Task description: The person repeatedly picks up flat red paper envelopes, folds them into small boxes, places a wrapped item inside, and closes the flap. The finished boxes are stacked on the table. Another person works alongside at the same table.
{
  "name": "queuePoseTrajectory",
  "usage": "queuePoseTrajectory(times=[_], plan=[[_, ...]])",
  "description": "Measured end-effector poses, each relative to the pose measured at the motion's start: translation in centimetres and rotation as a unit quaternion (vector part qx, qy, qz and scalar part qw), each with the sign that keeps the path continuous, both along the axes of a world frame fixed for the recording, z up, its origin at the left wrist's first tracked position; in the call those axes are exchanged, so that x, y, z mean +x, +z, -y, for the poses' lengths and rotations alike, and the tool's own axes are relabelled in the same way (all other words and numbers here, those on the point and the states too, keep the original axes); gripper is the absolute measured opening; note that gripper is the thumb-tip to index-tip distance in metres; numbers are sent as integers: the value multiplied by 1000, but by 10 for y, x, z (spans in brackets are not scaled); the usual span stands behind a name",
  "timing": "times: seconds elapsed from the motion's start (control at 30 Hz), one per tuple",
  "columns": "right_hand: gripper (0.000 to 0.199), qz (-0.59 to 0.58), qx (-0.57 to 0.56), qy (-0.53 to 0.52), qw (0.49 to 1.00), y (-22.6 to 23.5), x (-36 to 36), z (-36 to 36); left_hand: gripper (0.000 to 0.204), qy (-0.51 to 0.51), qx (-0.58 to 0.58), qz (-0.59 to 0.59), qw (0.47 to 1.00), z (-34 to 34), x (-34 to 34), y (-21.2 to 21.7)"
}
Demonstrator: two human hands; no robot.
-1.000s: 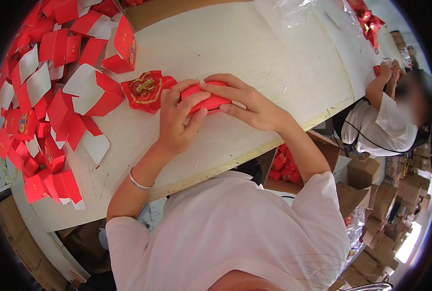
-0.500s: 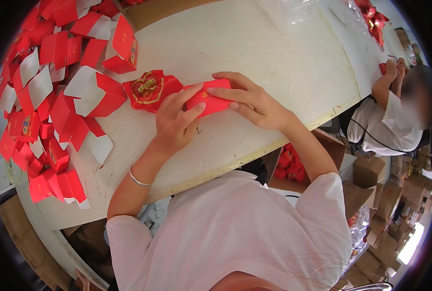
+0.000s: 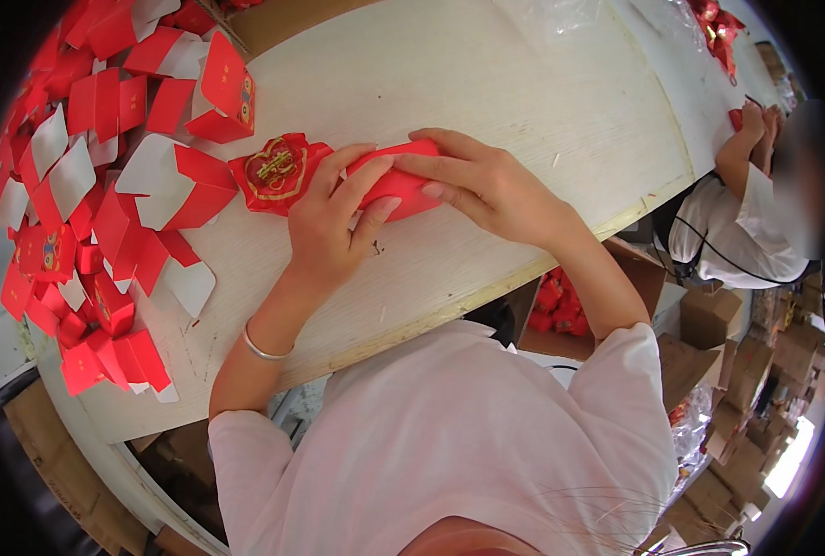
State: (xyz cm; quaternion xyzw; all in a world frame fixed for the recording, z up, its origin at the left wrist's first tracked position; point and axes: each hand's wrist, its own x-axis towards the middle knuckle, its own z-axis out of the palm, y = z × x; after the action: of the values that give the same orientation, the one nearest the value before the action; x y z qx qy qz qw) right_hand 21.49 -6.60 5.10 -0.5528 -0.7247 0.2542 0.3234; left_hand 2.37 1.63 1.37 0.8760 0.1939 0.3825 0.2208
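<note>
Between my two hands, just above the pale tabletop, is a small red paper box [image 3: 407, 193]. My left hand [image 3: 329, 218] closes on its left end, fingers over the top and thumb on the near side. The other end is gripped by my right hand [image 3: 510, 190], with fingers along the upper edge and the thumb at the front. Part of the box is hidden by my fingers. Touching or nearly touching my left fingers is a shiny red pouch [image 3: 278, 174] with a gold heart design, lying on the table.
A large heap of red boxes with white insides [image 3: 158, 181] covers the table's left side, many with flaps up. Below the right table edge, a cardboard carton [image 3: 630, 278] holds red packets. At far right a co-worker [image 3: 732, 218] sits near clear plastic and red items.
The box has tilted slightly, and my fingers have shifted along its top edge. My left hand has moved a little left. The pouch stays beside it.
</note>
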Motion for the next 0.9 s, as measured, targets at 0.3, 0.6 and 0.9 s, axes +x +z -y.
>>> queuePoseTrajectory(times=[0.3,0.6,0.9], plan=[[34,-42,-5,-4,999,-6,4,2,60,32,40,-17,999,-1,5,-10],[33,129,124,73,981,0,-8,-9,76,-14,-138,4,990,6,-1,-18],[37,134,129,120,975,6,1,-19,77,-22,-167,24,985,3,-1,-17]])
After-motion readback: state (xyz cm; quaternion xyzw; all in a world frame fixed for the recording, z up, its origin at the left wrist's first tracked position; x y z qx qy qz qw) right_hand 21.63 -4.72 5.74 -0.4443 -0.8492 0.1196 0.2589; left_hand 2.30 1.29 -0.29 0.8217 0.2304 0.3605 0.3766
